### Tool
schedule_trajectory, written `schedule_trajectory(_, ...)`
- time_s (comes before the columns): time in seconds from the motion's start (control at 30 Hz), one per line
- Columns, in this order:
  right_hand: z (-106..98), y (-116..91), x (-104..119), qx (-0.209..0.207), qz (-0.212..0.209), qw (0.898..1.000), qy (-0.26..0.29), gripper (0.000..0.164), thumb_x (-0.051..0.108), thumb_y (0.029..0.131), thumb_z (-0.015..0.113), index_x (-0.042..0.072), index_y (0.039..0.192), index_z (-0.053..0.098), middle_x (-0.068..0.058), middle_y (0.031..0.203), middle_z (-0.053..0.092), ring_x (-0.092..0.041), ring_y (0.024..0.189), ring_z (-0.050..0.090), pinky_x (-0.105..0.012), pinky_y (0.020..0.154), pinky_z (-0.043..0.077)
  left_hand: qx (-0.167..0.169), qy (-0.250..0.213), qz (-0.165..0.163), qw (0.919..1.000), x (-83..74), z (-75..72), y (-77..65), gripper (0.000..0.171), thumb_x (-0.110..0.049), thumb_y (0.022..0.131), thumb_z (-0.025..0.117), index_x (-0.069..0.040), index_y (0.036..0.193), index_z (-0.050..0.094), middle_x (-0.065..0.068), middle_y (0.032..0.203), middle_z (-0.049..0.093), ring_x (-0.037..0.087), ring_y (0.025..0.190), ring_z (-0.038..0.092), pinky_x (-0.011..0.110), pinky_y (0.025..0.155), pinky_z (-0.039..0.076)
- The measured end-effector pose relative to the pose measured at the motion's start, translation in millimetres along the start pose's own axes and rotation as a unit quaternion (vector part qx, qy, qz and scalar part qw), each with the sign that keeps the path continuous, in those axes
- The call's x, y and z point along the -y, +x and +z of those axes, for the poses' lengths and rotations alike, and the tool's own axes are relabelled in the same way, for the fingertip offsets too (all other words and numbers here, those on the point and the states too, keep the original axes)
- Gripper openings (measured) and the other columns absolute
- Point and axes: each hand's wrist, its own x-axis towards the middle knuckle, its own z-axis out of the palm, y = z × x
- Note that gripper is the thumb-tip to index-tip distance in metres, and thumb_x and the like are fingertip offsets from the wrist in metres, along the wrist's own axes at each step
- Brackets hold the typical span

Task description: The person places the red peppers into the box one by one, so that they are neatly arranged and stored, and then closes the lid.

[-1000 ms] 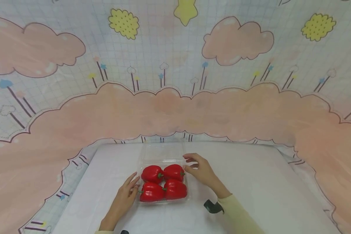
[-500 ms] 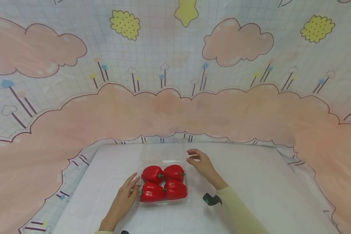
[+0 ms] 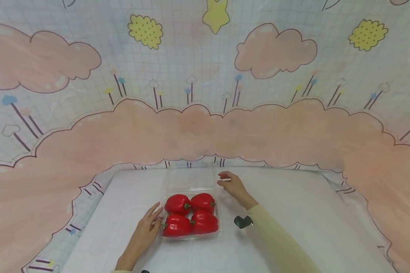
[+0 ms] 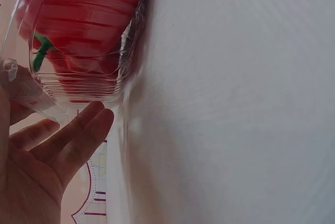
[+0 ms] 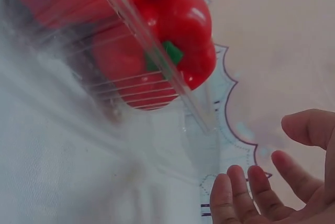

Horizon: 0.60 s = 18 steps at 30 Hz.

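A clear plastic clamshell box [image 3: 220,229] stands on the white table with its lid [image 3: 190,180] laid back, away from the person. Several red bell peppers [image 3: 204,222] with green stems fill the base in two rows. The left hand [image 3: 146,228] is at the box's left side, its fingertips right at the wall; in the left wrist view its fingers [image 4: 78,137] are extended under the ribbed corner. Beside the lid's right edge is the right hand [image 3: 234,186], fingers loosely bent and thumb apart, holding nothing. The right wrist view shows a gap between these fingers [image 5: 238,190] and the box.
The white tabletop [image 3: 294,212] spreads around the box on both sides. A backdrop cloth [image 3: 205,129] with clouds and stars rises behind the table's far edge. A small dark device [image 3: 242,222] sits by the right wrist.
The right hand has moved from the right side of the box's base, away from the person, to beside the lid. The left hand, box and peppers stay in place.
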Motion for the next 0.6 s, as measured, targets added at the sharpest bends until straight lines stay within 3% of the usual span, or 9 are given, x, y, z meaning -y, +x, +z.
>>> schedule_trajectory(0.27, 8.8, 10.0, -7.0, 0.015, 0.017, 0.999, 0.029, 0.044, 0.02, 0.093, 0.062, 0.003, 0.133, 0.054, -0.02, 0.127, 0.059, -0.031, 0.11, 0.063, -0.042, 0.092, 0.059, 0.009, 0.001, -0.017, 0.9998, 1.6, -1.0, -2.9, 0.043, -0.007, 0.096, 0.056, -0.001, 0.138, 0.054, 0.012, 0.154, 0.042, 0.024, 0.104, 0.07, 0.029, 0.082, 0.062)
schedule_trajectory(0.6, 10.4, 25.3, -16.5, 0.043, 0.059, 0.993, 0.094, 0.051, 0.019, 0.096, 0.058, 0.002, 0.141, 0.045, -0.023, 0.131, 0.059, -0.034, 0.114, 0.063, -0.044, 0.098, 0.056, 0.004, -0.003, 0.003, 1.0, 0.4, -1.7, -1.9, 0.043, -0.007, 0.096, 0.057, -0.003, 0.138, 0.055, 0.011, 0.153, 0.043, 0.023, 0.105, 0.069, 0.029, 0.082, 0.062)
